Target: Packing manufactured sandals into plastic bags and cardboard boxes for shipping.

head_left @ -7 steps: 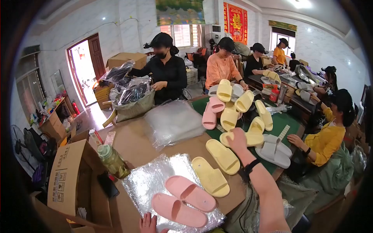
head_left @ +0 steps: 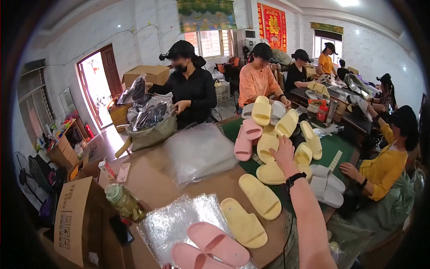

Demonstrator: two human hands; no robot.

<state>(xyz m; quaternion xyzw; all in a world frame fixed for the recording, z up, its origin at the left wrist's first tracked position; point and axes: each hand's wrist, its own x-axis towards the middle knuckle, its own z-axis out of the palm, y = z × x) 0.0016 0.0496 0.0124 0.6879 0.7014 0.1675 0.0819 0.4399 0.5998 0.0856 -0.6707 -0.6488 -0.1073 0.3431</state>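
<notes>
My right hand reaches over the slipper pile, fingers stretched and apart, between a yellow slipper and a nearer yellow slipper lying sideways. No slipper is visibly gripped. Two yellow slippers, one beside me and one beyond it, lie to the right of a stack of clear plastic bags. Two pink slippers, the farther and the nearer, rest on those bags. Only a sliver of my left hand shows at the lower edge, beside the pink slippers; its fingers are hidden.
Grey slippers and pink slippers lie on the green mat. More clear bags lie farther off. At left are a green bottle, a dark phone and a cardboard box. Co-workers work around the tables.
My right hand has come off the sideways yellow slipper and moved farther into the pile. My left hand has nearly left the picture at the bottom as the view shifted.
</notes>
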